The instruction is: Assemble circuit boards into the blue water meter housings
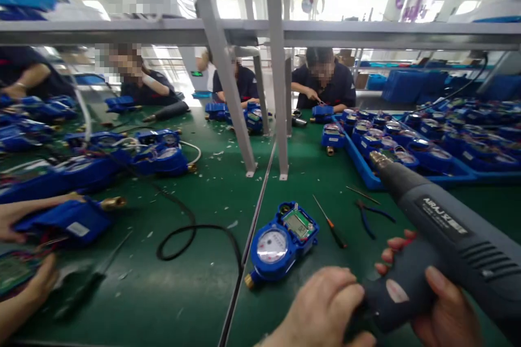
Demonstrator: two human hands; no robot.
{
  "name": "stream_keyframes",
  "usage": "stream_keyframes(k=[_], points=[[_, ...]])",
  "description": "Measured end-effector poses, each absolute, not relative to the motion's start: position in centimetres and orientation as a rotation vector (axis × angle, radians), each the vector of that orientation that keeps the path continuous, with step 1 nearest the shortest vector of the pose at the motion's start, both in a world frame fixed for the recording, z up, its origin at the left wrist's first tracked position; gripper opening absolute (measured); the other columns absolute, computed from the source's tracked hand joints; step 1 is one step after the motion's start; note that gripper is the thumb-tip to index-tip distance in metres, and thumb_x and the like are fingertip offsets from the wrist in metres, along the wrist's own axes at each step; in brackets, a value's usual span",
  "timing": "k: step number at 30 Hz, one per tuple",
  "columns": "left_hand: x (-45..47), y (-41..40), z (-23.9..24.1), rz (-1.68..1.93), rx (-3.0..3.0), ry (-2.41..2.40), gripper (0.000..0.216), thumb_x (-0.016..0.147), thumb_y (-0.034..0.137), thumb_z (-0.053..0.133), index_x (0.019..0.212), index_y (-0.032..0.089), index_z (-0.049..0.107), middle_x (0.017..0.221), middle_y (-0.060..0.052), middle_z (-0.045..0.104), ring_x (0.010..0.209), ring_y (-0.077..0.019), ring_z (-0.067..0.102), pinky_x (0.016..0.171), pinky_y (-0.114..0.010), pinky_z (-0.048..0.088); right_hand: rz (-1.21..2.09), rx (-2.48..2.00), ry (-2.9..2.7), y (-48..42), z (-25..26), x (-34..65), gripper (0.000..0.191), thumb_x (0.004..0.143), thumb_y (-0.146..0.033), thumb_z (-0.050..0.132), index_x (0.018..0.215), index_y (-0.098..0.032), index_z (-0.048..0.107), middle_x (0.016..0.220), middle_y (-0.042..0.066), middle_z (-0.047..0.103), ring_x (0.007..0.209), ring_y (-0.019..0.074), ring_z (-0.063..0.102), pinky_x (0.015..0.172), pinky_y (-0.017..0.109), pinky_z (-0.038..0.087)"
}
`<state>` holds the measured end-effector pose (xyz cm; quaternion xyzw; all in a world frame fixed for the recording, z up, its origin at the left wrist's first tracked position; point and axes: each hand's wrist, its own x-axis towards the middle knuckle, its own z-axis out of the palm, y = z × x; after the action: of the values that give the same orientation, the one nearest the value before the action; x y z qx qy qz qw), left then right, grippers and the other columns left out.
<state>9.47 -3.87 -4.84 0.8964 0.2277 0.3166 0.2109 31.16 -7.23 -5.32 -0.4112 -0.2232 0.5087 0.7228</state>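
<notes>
A dark grey heat gun point(443, 219) with a metal nozzle is raised over the right side of the bench, pointing up and to the left. My right hand point(445, 303) is wrapped round its handle. At the bottom end of that handle, my left hand point(321, 306) is closed with fingers curled; whether they also grip the cord is hidden. Just beyond my left hand, a blue water meter point(271, 246) lies face up, its dial and circuit board with a small display exposed. To its right are a screwdriver point(331, 225) and blue-handled pliers point(370, 217).
Blue trays point(362, 165) full of meters stand at the right. Upright shelf posts point(277, 76) rise mid-bench beside a seam. A black cord point(191, 227) loops to the left. At far left, a co-worker's hands point(43, 282) handle a meter point(77, 222); other people sit opposite.
</notes>
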Motion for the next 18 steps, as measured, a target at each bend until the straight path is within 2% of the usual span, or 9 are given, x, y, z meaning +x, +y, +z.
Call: stream_keyframes(k=[3,6,9,12,16,18], points=[[5.6,-1.7,-4.0,1.034,2.503,1.207,0.038,0.088,0.022,0.058,0.125,0.021,0.049,0.121,-0.015,0.062,0.116,-0.0282,0.059,0.102,-0.046,0.047,1.088,-0.825,-0.540,-7.7,-3.3,32.4,0.046,0.077,-0.041,0.069,0.120,-0.029,0.059,0.109,0.006,0.057,0.081,0.0204,0.059,0.064,0.034,0.058],[3.8,1.5,-3.7,0.824,2.416,1.641,0.037,0.092,0.033,0.051,0.125,0.016,0.052,0.126,-0.017,0.057,0.119,-0.0306,0.055,0.103,-0.053,0.045,1.036,-0.815,-0.559,-8.3,-1.6,34.2,0.042,0.078,-0.041,0.067,0.116,-0.026,0.061,0.103,0.006,0.054,0.073,0.0183,0.054,0.054,0.028,0.053],[3.9,4.3,-3.4,0.558,2.401,1.654,0.056,0.088,0.043,0.055,0.134,0.012,0.048,0.135,-0.018,0.054,0.127,-0.0334,0.049,0.107,-0.055,0.041,0.993,-0.894,-0.596,-9.6,-1.2,35.7,0.042,0.077,-0.048,0.068,0.111,-0.026,0.062,0.097,0.006,0.052,0.070,0.0184,0.052,0.050,0.027,0.050],[4.5,5.7,-2.8,0.389,2.447,1.606,0.074,0.080,0.047,0.065,0.142,0.014,0.042,0.140,-0.017,0.053,0.132,-0.0366,0.046,0.111,-0.058,0.034,1.070,-1.111,-0.656,-12.0,-1.8,37.1,0.047,0.075,-0.054,0.069,0.113,-0.027,0.061,0.093,0.008,0.058,0.064,0.0205,0.056,0.047,0.030,0.049],[5.5,6.2,-2.1,0.219,2.430,1.621,0.077,0.082,0.052,0.061,0.144,0.011,0.040,0.139,-0.016,0.055,0.129,-0.0331,0.049,0.109,-0.050,0.038,1.222,-1.374,-0.756,-14.8,-2.6,38.0,0.049,0.068,-0.055,0.073,0.106,-0.026,0.066,0.068,0.006,0.060,0.041,0.0174,0.049,0.035,0.029,0.042],[6.4,6.2,-1.8,0.208,2.422,1.668,0.076,0.083,0.054,0.060,0.142,0.011,0.041,0.138,-0.016,0.055,0.128,-0.0338,0.050,0.107,-0.050,0.040,1.089,-1.450,-0.765,-15.3,-2.5,37.6,0.046,0.061,-0.052,0.079,0.096,-0.024,0.069,0.057,0.004,0.056,0.035,0.0166,0.046,0.033,0.030,0.042]])
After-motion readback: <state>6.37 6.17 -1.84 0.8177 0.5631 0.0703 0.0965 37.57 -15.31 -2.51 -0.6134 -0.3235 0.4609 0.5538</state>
